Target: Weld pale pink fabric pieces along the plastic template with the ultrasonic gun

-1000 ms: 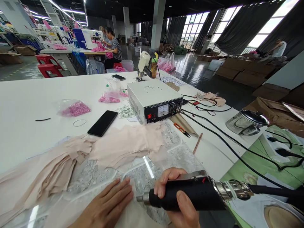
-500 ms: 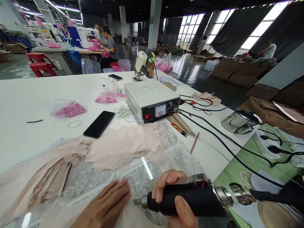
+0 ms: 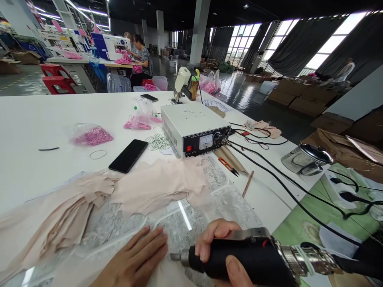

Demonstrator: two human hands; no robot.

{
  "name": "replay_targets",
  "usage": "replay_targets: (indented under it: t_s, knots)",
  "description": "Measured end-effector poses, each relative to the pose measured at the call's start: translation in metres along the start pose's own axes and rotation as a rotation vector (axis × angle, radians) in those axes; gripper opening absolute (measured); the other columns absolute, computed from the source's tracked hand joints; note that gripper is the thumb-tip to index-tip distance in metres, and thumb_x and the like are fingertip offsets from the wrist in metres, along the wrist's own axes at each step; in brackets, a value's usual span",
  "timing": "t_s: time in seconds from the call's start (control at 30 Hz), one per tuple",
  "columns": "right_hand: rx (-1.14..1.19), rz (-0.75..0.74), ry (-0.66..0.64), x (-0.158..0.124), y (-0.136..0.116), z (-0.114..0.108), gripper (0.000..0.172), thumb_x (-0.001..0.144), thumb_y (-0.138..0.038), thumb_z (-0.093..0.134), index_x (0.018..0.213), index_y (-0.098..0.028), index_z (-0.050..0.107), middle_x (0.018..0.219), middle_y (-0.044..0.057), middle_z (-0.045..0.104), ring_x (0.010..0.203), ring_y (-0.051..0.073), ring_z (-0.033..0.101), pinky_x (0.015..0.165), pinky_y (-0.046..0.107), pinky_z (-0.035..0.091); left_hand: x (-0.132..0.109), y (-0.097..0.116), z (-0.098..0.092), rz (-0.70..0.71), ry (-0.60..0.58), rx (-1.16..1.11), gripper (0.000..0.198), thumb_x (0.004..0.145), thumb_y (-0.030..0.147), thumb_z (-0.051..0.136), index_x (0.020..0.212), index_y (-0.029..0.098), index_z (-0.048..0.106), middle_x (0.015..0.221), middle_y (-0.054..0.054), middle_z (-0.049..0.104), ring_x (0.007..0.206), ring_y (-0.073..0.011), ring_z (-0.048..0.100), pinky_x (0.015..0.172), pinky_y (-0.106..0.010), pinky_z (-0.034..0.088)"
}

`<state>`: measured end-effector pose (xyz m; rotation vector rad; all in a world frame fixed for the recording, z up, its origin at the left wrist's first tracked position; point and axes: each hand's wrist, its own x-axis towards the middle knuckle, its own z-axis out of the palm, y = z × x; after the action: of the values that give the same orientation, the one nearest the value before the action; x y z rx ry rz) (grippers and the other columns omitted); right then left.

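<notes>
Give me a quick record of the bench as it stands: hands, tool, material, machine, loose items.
Left hand: flat, palm down, on beige fabric at the near edge
Right hand: closed round the black tool, whose metal tip points at the left fingertips
Under fabric: clear plastic sheet on the white table
Machine: white control box; a black cable runs from its front to the right
Loose items: phone, scissors, bag of pink rings, steel pot

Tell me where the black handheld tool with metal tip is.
The black handheld tool is at the head view's bottom right, gripped by the right hand, its tip near the left hand.
</notes>
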<state>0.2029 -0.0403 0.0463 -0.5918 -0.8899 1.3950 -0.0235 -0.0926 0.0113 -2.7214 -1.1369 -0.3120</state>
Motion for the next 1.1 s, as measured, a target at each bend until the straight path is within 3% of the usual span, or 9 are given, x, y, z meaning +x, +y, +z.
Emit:
replay_targets:
  t_s: [0.37, 0.67, 1.1]
  knots:
    - [-0.087, -0.171, -0.106, 0.018, 0.011, -0.022, 0.018, 0.093, -0.039, 0.059, 0.103, -0.026, 0.066, 0.086, 0.002, 0.062, 0.065, 0.017, 0.065, 0.063, 0.035, 0.058, -0.007, 0.007, 0.005, -0.083, -0.013, -0.145, 0.051, 0.096, 0.003, 0.047, 0.145, 0.013, 0.057, 0.150, -0.010, 0.059, 0.142, -0.0219, 0.052, 0.122, -0.039, 0.035]
    - [-0.144, -0.220, -0.103, 0.023, 0.017, -0.015, 0.017, 0.092, -0.036, 0.055, 0.101, -0.026, 0.065, 0.081, 0.002, 0.060, 0.062, 0.019, 0.063, 0.058, 0.038, 0.059, -0.005, 0.010, 0.005, -0.115, 0.061, -0.203, 0.053, 0.093, 0.002, 0.052, 0.144, 0.015, 0.057, 0.147, -0.008, 0.061, 0.141, -0.0205, 0.053, 0.123, -0.036, 0.035]
    - [-0.200, -0.272, -0.047, 0.028, 0.014, 0.000, 0.016, 0.089, -0.039, 0.058, 0.092, -0.027, 0.067, 0.074, 0.000, 0.058, 0.054, 0.016, 0.057, 0.051, 0.034, 0.056, -0.010, 0.014, 0.012, -0.120, 0.024, -0.208, 0.063, 0.089, -0.003, 0.049, 0.150, 0.014, 0.049, 0.154, -0.009, 0.054, 0.144, -0.0218, 0.050, 0.122, -0.041, 0.035]
